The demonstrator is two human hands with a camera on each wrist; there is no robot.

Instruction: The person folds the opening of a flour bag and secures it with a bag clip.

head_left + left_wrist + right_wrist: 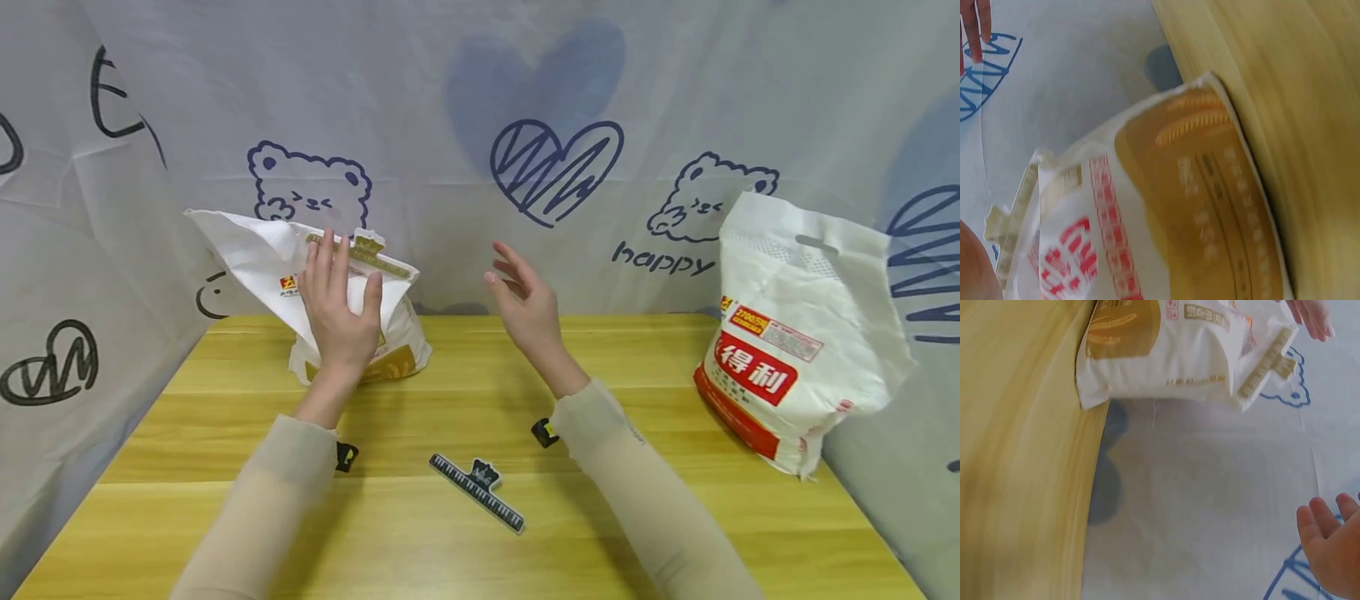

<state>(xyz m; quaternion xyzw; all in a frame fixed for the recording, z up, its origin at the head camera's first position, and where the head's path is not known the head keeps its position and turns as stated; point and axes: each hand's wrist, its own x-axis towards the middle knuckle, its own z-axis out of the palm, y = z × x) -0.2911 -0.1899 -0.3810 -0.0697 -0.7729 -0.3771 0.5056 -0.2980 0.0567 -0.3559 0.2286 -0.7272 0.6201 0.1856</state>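
A white bag with gold-brown printing (408, 337) stands at the back left, its top folded over and its upper left corner sticking out. Along the fold sits a gold sealing clip (369, 254), which the right wrist view also shows on the bag's mouth. My left hand (341, 321) is raised before this bag with straight, spread fingers and holds nothing; whether it touches the bag I cannot tell. To the bag's right, my right hand (528, 312) hovers above the table, fingers relaxed and nothing in them.
On the wooden table (465, 408) lies a black sealing clip (480, 492), between the forearms. A white and red bag (795, 350) with a handle slot stands upright at the right. Behind hangs a pale cloth (450, 150) with bear and heart drawings.
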